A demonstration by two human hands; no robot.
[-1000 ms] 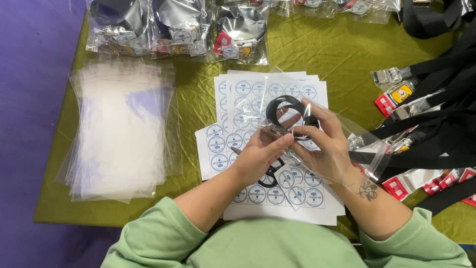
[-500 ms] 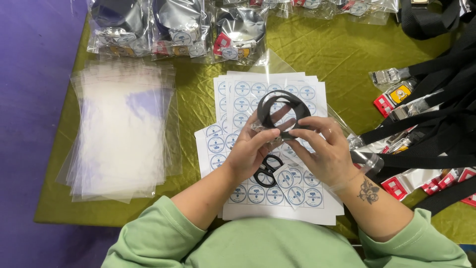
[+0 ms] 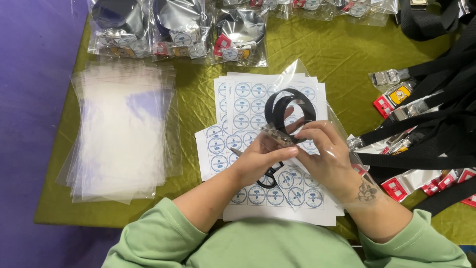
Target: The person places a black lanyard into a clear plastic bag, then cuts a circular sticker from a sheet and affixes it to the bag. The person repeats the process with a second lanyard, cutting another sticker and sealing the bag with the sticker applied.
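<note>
both hands hold a coiled black belt (image 3: 289, 110) partly inside a clear plastic bag (image 3: 331, 130): left hand (image 3: 258, 161) pinches the metal buckle (image 3: 277, 135), right hand (image 3: 327, 158) grips the bag beside it. bagging looks underway; seating the coil deeper seems next.

From my feed the scene is evenly and brightly lit, seemingly from overhead; shadows are soft and short. I see only a faint one under my left hand (image 3: 258, 161) and right hand (image 3: 325, 156) on the white sheets of round blue stickers (image 3: 248, 106). Glare is strongest far off, where the row of glossy clear packets holding coiled black belts (image 3: 178, 30) throws white streaks. The stack of empty clear plastic bags (image 3: 121, 131) on the left reflects a milky, bluish sheen. The olive-green satin tablecloth (image 3: 342, 47) shows a mild shine along its creases. Focus is sharp across the middle; the near green sleeves look slightly soft. I notice no obvious motion blur and little bending at the edges.
</note>
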